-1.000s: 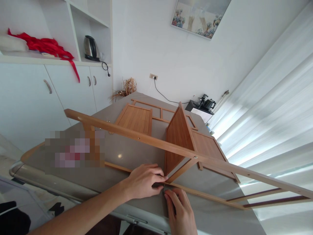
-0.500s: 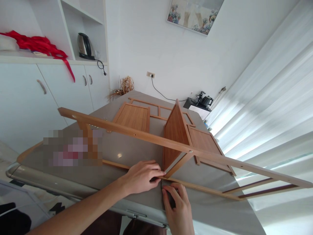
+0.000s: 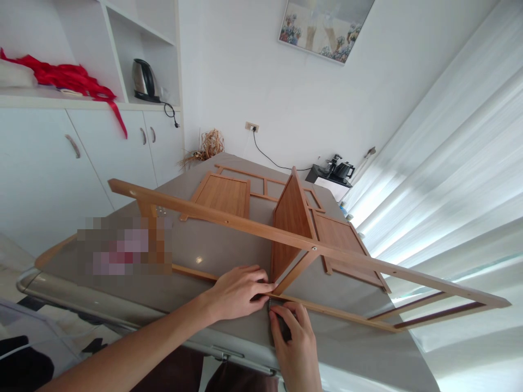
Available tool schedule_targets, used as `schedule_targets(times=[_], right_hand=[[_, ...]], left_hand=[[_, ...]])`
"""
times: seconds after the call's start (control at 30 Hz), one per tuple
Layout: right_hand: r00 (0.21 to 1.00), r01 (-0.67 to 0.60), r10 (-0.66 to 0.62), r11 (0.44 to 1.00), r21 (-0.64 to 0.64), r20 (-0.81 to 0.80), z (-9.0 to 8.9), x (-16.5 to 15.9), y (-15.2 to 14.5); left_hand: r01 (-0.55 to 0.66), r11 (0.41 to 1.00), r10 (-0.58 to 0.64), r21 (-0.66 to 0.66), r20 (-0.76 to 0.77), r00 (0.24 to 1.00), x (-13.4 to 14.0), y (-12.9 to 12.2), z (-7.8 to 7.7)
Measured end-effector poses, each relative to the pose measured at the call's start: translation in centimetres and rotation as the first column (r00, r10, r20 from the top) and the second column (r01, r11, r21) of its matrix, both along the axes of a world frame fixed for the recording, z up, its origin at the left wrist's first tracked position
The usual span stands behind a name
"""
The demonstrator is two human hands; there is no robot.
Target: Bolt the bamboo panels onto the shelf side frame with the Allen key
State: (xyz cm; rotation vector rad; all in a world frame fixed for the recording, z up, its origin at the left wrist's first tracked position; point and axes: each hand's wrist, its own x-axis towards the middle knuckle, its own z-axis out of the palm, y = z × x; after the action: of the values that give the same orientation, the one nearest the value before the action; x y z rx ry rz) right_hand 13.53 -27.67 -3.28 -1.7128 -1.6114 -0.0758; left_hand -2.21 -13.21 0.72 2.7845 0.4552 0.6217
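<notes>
A wooden frame (image 3: 245, 222) stands on its long side on the table, with a wooden panel (image 3: 291, 218) upright against its middle. My left hand (image 3: 241, 293) is closed on the frame's lower rail (image 3: 327, 310), its fingertips at the corner where the panel's base meets it. Just in front of this joint, my right hand (image 3: 296, 337) pinches a thin metal piece (image 3: 270, 302), like a screw or a key. Its tip is at the rail; my fingers hide most of it.
Flat wooden panels lie behind the frame, one at left (image 3: 223, 195) and one at right (image 3: 343, 242), near an open wooden frame (image 3: 261, 185). The grey table's front edge (image 3: 134, 321) runs close to me. A white curtain (image 3: 449, 190) hangs at right.
The upright frame's top rail has shifted slightly, its right end further left and higher in view. Both hands stay at the same joint, with the right fingers moved slightly.
</notes>
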Motion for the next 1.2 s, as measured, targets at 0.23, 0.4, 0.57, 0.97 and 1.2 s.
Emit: schedule_targets(times=[0.23,0.4,0.57,0.97,1.2], right_hand=[[1.000,-0.009,0.009,1.000,-0.014,0.015,0.2,0.2,-0.1],[0.999,-0.027,0.027,1.000,-0.003,0.028,-0.1,0.4,-0.2],[0.999,-0.040,0.040,0.999,0.002,0.024,-0.2,0.9,-0.2],[0.999,-0.049,0.049,0.999,-0.021,-0.006,0.1,1.0,-0.1],[0.997,-0.079,0.079,0.995,-0.062,-0.009,0.3,1.1,-0.2]], left_hand=[[0.018,0.999,-0.018,-0.028,0.000,1.000,0.1,0.2,0.0],[0.023,0.999,-0.023,-0.048,0.006,1.000,0.3,0.3,0.0],[0.027,0.998,-0.026,-0.057,0.008,1.000,0.3,0.2,0.5],[0.019,0.998,-0.019,-0.058,-0.002,1.000,0.4,0.1,0.5],[0.003,0.998,-0.003,-0.059,0.002,1.000,0.3,0.0,0.3]])
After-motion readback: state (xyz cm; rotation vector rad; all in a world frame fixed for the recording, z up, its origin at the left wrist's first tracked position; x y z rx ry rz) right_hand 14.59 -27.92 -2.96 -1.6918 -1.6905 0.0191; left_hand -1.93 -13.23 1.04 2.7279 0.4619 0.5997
